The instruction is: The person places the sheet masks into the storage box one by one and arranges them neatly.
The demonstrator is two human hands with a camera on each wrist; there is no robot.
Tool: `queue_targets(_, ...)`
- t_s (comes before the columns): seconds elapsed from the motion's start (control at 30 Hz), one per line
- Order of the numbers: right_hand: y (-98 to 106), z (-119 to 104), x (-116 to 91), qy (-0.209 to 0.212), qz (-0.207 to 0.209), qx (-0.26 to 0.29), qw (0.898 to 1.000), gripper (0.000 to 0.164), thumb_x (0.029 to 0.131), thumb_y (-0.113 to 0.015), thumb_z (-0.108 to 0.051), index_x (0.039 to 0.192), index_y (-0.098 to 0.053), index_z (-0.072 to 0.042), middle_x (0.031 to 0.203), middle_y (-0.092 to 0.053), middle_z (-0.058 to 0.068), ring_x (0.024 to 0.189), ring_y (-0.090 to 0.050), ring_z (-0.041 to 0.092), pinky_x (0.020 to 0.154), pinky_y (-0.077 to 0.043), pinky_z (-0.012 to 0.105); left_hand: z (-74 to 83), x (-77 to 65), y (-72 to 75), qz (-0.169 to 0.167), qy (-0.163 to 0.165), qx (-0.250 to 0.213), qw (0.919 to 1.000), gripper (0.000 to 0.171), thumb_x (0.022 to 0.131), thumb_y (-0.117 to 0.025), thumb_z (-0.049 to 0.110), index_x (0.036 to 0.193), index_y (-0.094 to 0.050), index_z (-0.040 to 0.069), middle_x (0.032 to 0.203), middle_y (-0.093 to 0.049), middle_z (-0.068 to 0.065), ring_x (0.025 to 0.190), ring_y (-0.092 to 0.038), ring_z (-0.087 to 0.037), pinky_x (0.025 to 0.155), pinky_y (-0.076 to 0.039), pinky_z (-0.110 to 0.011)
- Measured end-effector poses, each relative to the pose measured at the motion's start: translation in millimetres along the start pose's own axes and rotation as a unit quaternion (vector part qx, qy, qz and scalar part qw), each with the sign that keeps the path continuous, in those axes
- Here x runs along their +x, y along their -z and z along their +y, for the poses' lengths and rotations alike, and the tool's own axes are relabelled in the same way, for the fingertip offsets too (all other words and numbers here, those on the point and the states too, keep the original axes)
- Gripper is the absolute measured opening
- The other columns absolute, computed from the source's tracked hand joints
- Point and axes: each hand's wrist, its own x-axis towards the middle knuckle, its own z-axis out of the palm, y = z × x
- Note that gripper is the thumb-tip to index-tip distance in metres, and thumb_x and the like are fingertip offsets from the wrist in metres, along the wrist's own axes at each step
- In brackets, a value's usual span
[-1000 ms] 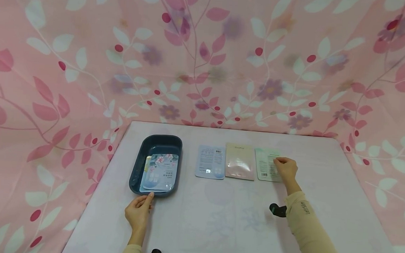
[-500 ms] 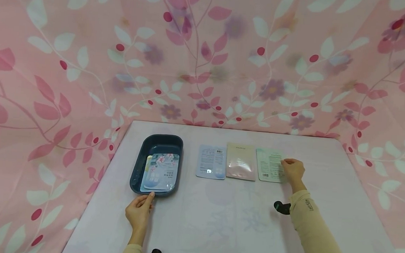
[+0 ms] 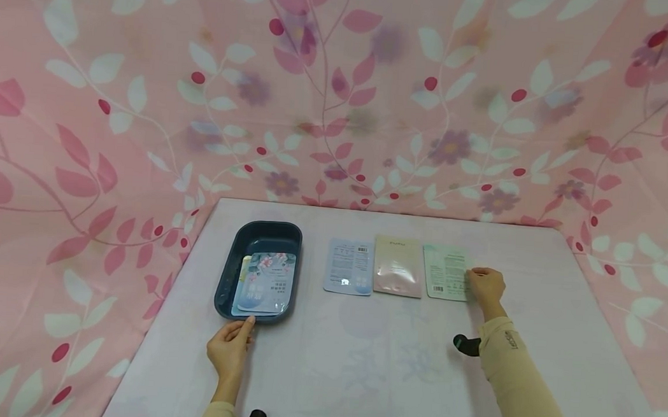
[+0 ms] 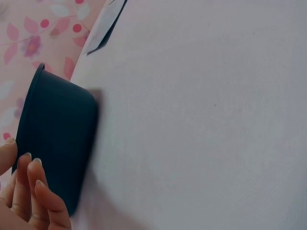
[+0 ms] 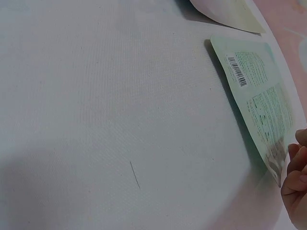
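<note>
At the left of the table stands a dark blue tray (image 3: pixel 263 237) with rounded corners, holding a few flat face mask packets (image 3: pixel 268 287), the top one blue with flowers. My left hand (image 3: pixel 227 355) pinches the tray's near rim, thumb on the rim and fingers against its outer wall (image 4: pixel 57 129). A pale green face mask packet (image 3: pixel 445 273) lies at the right end of a row, printed text and barcode facing up. At that packet's right edge, my right hand (image 3: pixel 487 287) has curled fingers and pinches the border; its fingertips are partly hidden.
To the left of the green packet lie a beige-pink packet (image 3: pixel 397 266) and a light blue packet (image 3: pixel 349 267), side by side. A white cloth covers the table (image 3: pixel 359 363). Pink floral fabric (image 3: pixel 340 107) hangs behind and at both sides.
My right hand has slid right, from over the green packet to its right edge, uncovering more of its text. The packets and my left hand on the tray stay in place.
</note>
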Motion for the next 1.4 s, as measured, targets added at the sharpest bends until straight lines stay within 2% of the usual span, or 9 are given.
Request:
queue_targets(0.27,2,5,1,0.012,-0.009,-0.051,0.999,0.039,0.092,-0.049,-0.017,0.116,-0.055,0.013,0.119,-0.053,0.031,0.109,-0.049,0.043,0.092,-0.041,0.052,-6.6,2.2,-1.6,0.009,-0.004,-0.003,0.9999,0.032,0.078,-0.078,0.013,0.085,-0.064,-0.015,0.056,-0.062,0.014,0.042,-0.056,-0.001,0.040,-0.043,-0.014)
queue_targets(0.47,3,8,1,0.023,0.000,-0.090,0.996,0.036,0.092,-0.051,-0.015,0.111,-0.057,0.014,0.113,-0.056,0.032,0.101,-0.054,0.045,0.082,-0.046,0.051,-4.7,1.8,-1.8,0.009,-0.018,0.000,0.9998,0.028,0.078,-0.077,0.011,0.084,-0.065,-0.014,0.057,-0.064,0.007,0.042,-0.056,-0.001,0.039,-0.043,-0.014)
queue_targets(0.67,4,11,-1,0.017,0.011,-0.089,0.996,0.036,0.091,-0.053,-0.016,0.109,-0.058,0.014,0.112,-0.058,0.032,0.100,-0.055,0.045,0.079,-0.047,0.051,17.8,-8.3,-0.6,0.004,-0.030,-0.001,0.9995,0.023,0.079,-0.074,0.002,0.082,-0.064,-0.018,0.062,-0.066,-0.012,0.041,-0.056,-0.004,0.039,-0.042,-0.013)
queue_targets(0.77,4,10,-2,0.017,0.008,-0.084,0.996,0.037,0.090,-0.055,-0.017,0.109,-0.058,0.014,0.111,-0.057,0.032,0.100,-0.054,0.045,0.079,-0.047,0.051,30.3,-14.6,-0.1,0.001,-0.029,0.001,0.9996,0.023,0.080,-0.073,0.001,0.082,-0.063,-0.019,0.062,-0.066,-0.014,0.042,-0.057,-0.004,0.040,-0.043,-0.013)
queue_targets(0.87,4,8,-4,0.010,0.003,-0.082,0.997,0.038,0.090,-0.057,-0.018,0.110,-0.057,0.014,0.112,-0.057,0.032,0.100,-0.054,0.045,0.079,-0.047,0.050,33.7,-16.3,0.1,-0.001,-0.025,0.002,0.9997,0.023,0.080,-0.073,0.001,0.083,-0.063,-0.019,0.063,-0.066,-0.013,0.042,-0.057,-0.005,0.040,-0.043,-0.013)
queue_targets(0.9,4,8,-4,0.008,0.002,-0.082,0.997,0.038,0.090,-0.058,-0.018,0.110,-0.057,0.014,0.112,-0.057,0.032,0.100,-0.055,0.044,0.079,-0.047,0.050,33.1,-15.8,0.2,-0.001,-0.022,0.001,0.9998,0.023,0.080,-0.073,0.001,0.083,-0.062,-0.019,0.063,-0.066,-0.013,0.042,-0.057,-0.006,0.040,-0.043,-0.014)
queue_targets(1.13,4,9,-2,-0.009,0.001,-0.071,0.997,0.037,0.089,-0.062,-0.016,0.108,-0.059,0.015,0.110,-0.059,0.031,0.102,-0.054,0.044,0.082,-0.046,0.048,-5.4,1.0,-1.6,0.010,-0.013,-0.005,0.9999,0.028,0.078,-0.077,0.009,0.084,-0.065,-0.015,0.057,-0.064,0.008,0.042,-0.057,-0.004,0.040,-0.043,-0.015)
queue_targets(1.27,3,10,-1,-0.024,0.006,-0.059,0.998,0.035,0.089,-0.063,-0.016,0.108,-0.061,0.014,0.112,-0.060,0.029,0.106,-0.052,0.044,0.086,-0.045,0.049,-5.8,1.1,-1.2,0.008,-0.004,-0.006,0.9999,0.028,0.078,-0.077,0.010,0.084,-0.065,-0.015,0.058,-0.064,0.007,0.043,-0.057,-0.004,0.040,-0.044,-0.015)
queue_targets(1.4,2,9,0,-0.036,0.005,-0.042,0.998,0.035,0.090,-0.061,-0.015,0.111,-0.061,0.013,0.117,-0.057,0.029,0.110,-0.050,0.043,0.090,-0.043,0.048,1.9,-1.9,-0.9,0.003,-0.003,-0.008,1.0000,0.025,0.079,-0.075,0.005,0.084,-0.064,-0.016,0.061,-0.066,-0.002,0.042,-0.057,-0.005,0.040,-0.044,-0.016)
